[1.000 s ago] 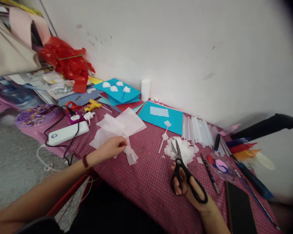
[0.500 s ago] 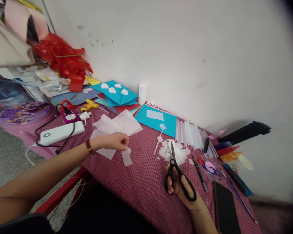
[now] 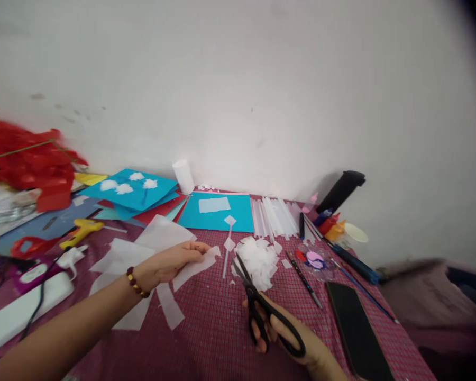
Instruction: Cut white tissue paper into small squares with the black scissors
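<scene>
My left hand (image 3: pixel 176 262) pinches a strip of thin white paper (image 3: pixel 194 269), its free end pointing right. Under and behind this hand lie larger white sheets (image 3: pixel 158 235), and another loose strip (image 3: pixel 170 306) rests just below it. My right hand (image 3: pixel 273 323) has its fingers through the black handles of a pair of scissors (image 3: pixel 250 290). The blades are slightly apart and point up and left, beside a heap of small cut white paper pieces (image 3: pixel 257 259). Two small paper squares sit on a thin stick (image 3: pixel 229 244) left of the heap.
Blue sheets (image 3: pixel 238 214) lie against the wall, with a blue card bearing white tufts (image 3: pixel 158 196) at left. A yellow glue gun (image 3: pixel 79 233) and white power bank (image 3: pixel 27 312) are left. Translucent sticks (image 3: pixel 277 217), a pen (image 3: pixel 303 280) and a phone (image 3: pixel 357 330) are right.
The view has swung right. My left hand has picked up a white paper strip and carried it toward the scissors. My right hand still holds the scissors, blades now tilted further left.
</scene>
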`<state>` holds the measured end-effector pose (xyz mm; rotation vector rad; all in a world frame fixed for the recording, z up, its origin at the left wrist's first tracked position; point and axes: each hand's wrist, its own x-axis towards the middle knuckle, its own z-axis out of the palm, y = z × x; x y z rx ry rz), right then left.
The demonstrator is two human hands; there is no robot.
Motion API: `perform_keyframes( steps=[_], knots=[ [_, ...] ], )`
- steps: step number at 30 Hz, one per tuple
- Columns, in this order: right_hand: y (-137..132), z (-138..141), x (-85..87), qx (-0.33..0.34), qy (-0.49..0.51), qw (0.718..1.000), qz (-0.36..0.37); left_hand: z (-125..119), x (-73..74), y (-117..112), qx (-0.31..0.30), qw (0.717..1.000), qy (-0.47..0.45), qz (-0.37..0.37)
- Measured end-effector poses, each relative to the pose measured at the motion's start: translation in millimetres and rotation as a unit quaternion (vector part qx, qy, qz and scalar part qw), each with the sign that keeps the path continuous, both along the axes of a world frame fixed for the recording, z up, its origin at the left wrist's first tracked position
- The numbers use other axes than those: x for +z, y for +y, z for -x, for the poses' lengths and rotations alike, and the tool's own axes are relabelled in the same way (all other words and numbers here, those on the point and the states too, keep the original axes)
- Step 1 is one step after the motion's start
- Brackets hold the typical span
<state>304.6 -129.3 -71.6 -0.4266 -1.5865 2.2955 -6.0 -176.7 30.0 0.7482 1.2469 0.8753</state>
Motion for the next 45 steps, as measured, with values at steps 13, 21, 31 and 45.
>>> perform_keyframes(
  steps=[13, 21, 31, 45],
  knots=[
    [19.2, 7.9, 22.8, 0.035, -0.028, 0.999, -0.015, -17.0, -25.7, 46.2, -0.086, 0.994, -0.064, 0.021],
    [30.3, 12.9, 28.8, -0.011, -0.034, 0.999, 0.013, -21.6, -31.2, 73.7, -0.127, 0.990, -0.065, 0.006],
    [30.9, 8.1, 25.3, -0.084, -0.029, 0.995, 0.055, -32.8, -14.5, 100.7, -0.171, 0.985, -0.009, 0.012],
    [30.3, 3.9, 20.4, -0.111, -0.026, 0.990, 0.087, -26.8, -26.1, 117.0, -0.051, 0.998, 0.043, -0.017]
  ],
)
